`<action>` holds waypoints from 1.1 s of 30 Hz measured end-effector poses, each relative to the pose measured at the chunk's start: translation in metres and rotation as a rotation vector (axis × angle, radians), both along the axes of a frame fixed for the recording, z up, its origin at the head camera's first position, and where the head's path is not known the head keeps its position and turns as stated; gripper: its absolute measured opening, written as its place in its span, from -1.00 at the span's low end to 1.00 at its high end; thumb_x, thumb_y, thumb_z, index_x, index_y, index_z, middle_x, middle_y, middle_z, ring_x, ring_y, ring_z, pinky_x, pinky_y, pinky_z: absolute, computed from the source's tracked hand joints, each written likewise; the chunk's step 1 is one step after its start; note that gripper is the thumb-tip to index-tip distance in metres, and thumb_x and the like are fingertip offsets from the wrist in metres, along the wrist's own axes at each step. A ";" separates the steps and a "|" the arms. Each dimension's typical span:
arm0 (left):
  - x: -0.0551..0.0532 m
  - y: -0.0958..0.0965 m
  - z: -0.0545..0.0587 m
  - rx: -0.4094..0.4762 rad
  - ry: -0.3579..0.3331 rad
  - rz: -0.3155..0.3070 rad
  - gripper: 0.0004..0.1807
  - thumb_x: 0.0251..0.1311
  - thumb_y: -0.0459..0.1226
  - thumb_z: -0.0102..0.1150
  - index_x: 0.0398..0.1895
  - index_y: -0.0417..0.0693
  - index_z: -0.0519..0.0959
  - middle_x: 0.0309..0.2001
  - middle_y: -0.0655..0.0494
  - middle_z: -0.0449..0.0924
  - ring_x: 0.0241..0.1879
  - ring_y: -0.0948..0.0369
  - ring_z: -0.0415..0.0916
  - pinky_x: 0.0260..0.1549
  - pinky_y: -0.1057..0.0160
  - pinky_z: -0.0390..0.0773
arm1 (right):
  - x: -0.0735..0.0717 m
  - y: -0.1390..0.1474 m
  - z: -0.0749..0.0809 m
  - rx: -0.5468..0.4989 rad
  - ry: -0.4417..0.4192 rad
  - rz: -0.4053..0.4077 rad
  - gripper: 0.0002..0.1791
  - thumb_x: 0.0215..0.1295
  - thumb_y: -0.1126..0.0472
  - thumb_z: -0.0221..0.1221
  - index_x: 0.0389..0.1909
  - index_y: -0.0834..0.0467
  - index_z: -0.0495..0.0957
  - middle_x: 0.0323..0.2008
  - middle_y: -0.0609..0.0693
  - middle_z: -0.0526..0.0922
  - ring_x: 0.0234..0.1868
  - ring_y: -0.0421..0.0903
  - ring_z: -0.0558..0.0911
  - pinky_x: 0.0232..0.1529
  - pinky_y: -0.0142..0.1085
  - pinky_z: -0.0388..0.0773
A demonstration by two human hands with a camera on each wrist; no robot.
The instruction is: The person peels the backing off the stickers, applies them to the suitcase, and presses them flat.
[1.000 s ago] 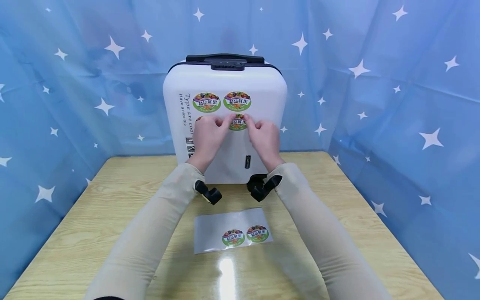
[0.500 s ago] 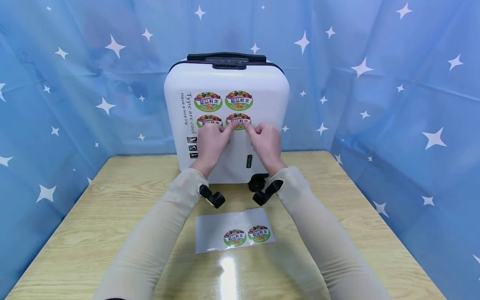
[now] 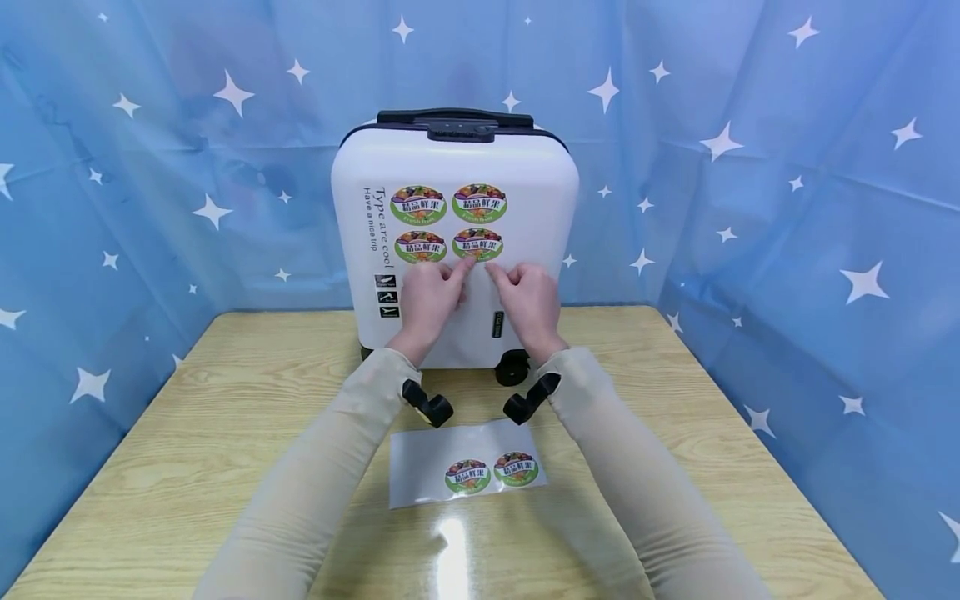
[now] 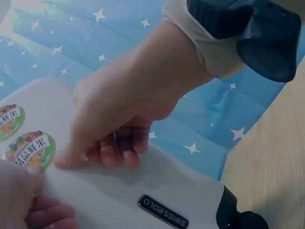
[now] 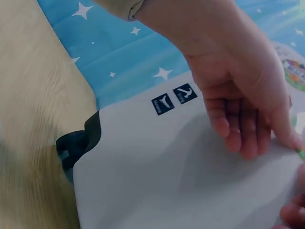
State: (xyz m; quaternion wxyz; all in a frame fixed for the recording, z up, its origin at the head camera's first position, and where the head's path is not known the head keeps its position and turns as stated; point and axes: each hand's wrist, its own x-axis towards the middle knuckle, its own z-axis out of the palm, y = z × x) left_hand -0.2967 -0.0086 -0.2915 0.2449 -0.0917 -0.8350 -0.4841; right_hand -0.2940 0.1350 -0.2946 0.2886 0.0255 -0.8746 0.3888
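Observation:
A white suitcase (image 3: 457, 162) stands upright on the table, with several oval fruit stickers on its front. At the lower right sticker (image 3: 477, 242), the thumb of my left hand (image 3: 427, 298) touches the bottom edge. My right hand (image 3: 531, 302) has its thumb on the suitcase just below and right of that sticker. The other fingers of both hands are loosely bent and hold nothing. In the left wrist view, my right hand (image 4: 114, 105) reaches down beside the sticker (image 4: 31, 149). The right wrist view shows my left hand (image 5: 238, 81) against the suitcase front.
A backing sheet (image 3: 423, 462) with two more stickers (image 3: 491, 473) lies on the wooden table (image 3: 262, 400) in front of the suitcase. Small black wheels (image 3: 512, 367) are at the suitcase's base. A blue star-patterned curtain (image 3: 247, 192) surrounds the table's back and sides.
Both hands have moved down, the thumbs sliding from the top of the lower right sticker, across it, to its bottom edge. The lower left sticker has come into view.

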 end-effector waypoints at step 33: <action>0.011 -0.010 -0.039 0.127 -0.150 -0.129 -0.63 0.22 -0.05 0.14 -0.47 -0.19 0.58 -0.56 0.02 0.56 -0.64 0.16 0.50 -0.60 0.27 0.48 | 0.013 0.008 -0.032 -0.041 -0.023 0.087 -0.75 0.26 0.04 0.17 -0.45 0.14 0.51 -0.56 -0.01 0.54 -0.54 -0.10 0.48 -0.54 -0.27 0.41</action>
